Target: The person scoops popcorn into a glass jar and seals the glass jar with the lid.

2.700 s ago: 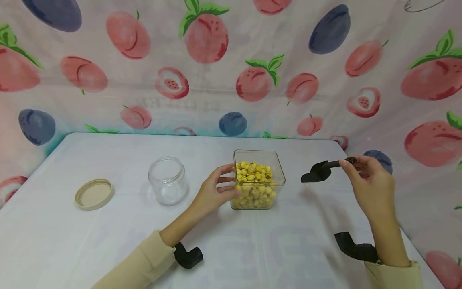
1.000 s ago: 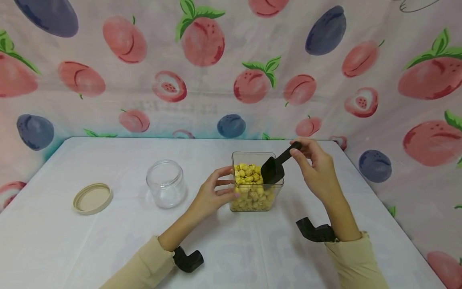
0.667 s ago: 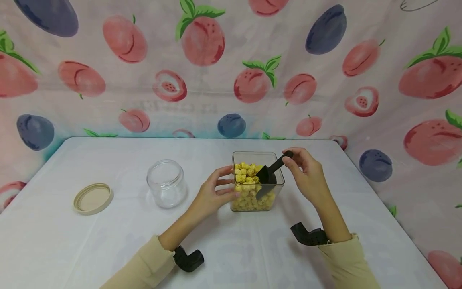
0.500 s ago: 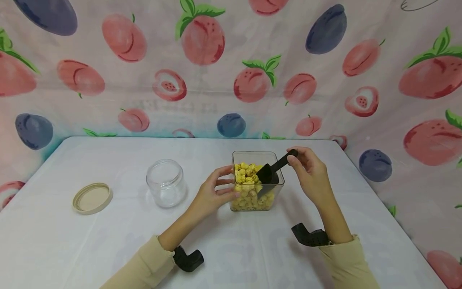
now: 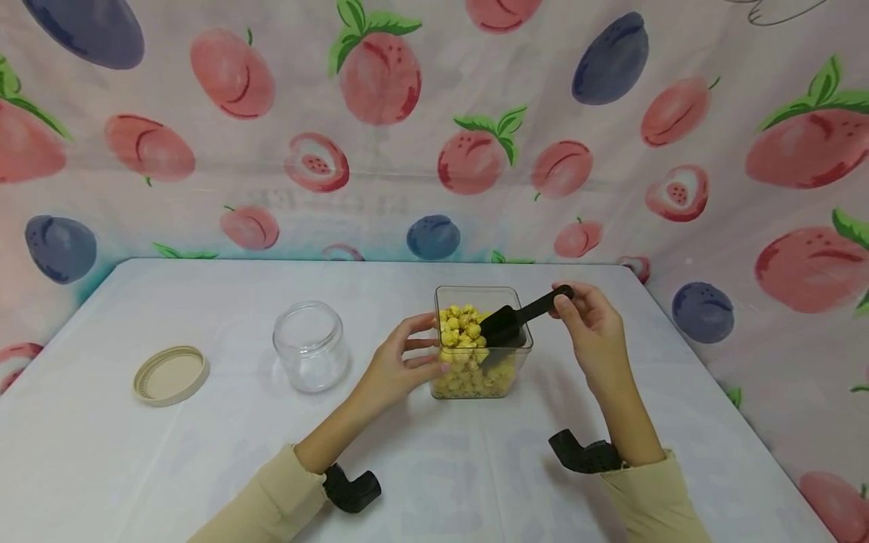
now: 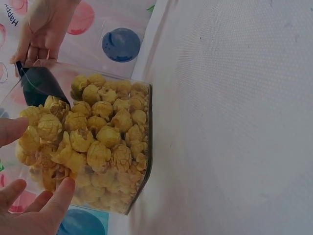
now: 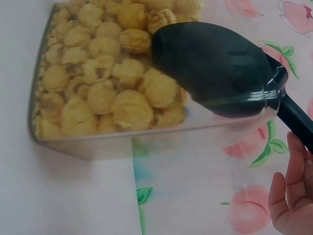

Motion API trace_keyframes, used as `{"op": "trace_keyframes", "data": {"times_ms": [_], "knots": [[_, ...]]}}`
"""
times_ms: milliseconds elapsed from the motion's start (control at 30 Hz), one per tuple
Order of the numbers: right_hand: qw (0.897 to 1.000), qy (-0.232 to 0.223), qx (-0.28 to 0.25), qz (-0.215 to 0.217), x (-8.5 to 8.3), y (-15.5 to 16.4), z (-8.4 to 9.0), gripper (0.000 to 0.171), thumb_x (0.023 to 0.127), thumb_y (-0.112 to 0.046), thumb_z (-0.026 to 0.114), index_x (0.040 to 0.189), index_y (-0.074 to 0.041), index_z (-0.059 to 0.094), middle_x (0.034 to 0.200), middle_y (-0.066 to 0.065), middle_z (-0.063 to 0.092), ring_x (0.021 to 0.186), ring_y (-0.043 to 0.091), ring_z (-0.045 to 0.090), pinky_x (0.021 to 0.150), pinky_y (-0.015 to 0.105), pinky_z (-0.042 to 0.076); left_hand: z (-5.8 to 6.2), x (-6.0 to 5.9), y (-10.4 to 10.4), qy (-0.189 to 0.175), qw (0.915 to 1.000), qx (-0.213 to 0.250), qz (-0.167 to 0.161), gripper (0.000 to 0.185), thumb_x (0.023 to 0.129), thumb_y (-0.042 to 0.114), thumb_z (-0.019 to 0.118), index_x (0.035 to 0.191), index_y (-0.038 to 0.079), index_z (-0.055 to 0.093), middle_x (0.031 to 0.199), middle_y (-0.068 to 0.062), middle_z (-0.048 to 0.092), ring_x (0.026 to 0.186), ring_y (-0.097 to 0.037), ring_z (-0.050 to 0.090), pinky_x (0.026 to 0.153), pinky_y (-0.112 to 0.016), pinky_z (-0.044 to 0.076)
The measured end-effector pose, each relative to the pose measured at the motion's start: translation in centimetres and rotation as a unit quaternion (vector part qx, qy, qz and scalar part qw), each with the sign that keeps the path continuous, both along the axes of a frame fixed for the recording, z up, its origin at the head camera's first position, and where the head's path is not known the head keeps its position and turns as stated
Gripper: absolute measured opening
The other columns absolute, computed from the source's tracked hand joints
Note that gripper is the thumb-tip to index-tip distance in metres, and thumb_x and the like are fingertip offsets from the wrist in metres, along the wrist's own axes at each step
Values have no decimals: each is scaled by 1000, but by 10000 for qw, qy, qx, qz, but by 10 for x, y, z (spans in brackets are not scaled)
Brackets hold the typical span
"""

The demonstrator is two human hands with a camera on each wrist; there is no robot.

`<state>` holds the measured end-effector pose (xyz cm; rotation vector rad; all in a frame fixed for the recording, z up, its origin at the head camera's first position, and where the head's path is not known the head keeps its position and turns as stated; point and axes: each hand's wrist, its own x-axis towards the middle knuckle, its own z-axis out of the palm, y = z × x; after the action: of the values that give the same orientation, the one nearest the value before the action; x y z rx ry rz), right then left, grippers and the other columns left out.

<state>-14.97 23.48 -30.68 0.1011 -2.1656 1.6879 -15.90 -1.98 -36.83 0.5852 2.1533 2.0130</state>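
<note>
A clear square plastic container (image 5: 478, 296) stands on the white table, partly filled with yellow popcorn (image 5: 462, 332). My left hand (image 5: 406, 358) holds it at the left side, with the thumb near the front corner and the fingers along the wall. The right hand (image 5: 596, 332) pinches the handle end of a black scoop (image 5: 502, 323), which leans over the container's right rim. The scoop's bowl lies tilted inside, against the popcorn. In the right wrist view the bowl (image 7: 215, 71) turns its dark rounded back to the camera, hiding what it carries.
To the left stands a clear round jar (image 5: 308, 347), uncovered. A beige lid (image 5: 171, 375) lies farther left with its inside up. Behind the table (image 5: 434, 483) hangs a fruit-patterned cloth (image 5: 387, 166). Each wrist bears a black curved mount (image 5: 351, 489).
The right hand has brought the scoop leftward into the container and dug it into the popcorn. Lately the handle has tipped flatter and the hand shifted slightly right. My left hand stays put.
</note>
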Motion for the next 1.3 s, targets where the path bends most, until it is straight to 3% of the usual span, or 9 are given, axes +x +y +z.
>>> {"op": "trace_keyframes", "data": {"times_ms": [467,767,967,1300], "knots": [[9961,89,-866,-114,0,-3,-7,23,92,-9,57,112,3,57,83,-13,66,77,2,62,90,14,46,3,0,0,-102,9999,-14,20,69,79,5,72,139,14,38,139,-9,41,119,-29,51,94,-34,51],[9981,16,-604,-71,2,-1,-4,24,93,-11,57,113,3,56,84,-15,66,78,2,61,88,12,46,4,0,-1,-147,9999,-21,-22,69,80,5,71,139,14,38,140,-9,40,119,-28,51,94,-34,50],[9991,17,-384,193,3,1,-7,17,90,-10,61,106,-5,60,83,-14,66,79,3,61,85,11,48,4,1,-1,-129,9999,-53,-42,69,80,6,71,140,13,37,140,-9,40,119,-28,51,94,-34,50],[9944,51,-1033,223,4,0,-12,15,91,-6,58,105,-3,59,82,-11,68,76,4,64,86,14,48,4,1,-1,-127,9999,-59,-70,68,81,7,71,140,14,38,141,-8,39,120,-29,50,95,-35,50]]}}
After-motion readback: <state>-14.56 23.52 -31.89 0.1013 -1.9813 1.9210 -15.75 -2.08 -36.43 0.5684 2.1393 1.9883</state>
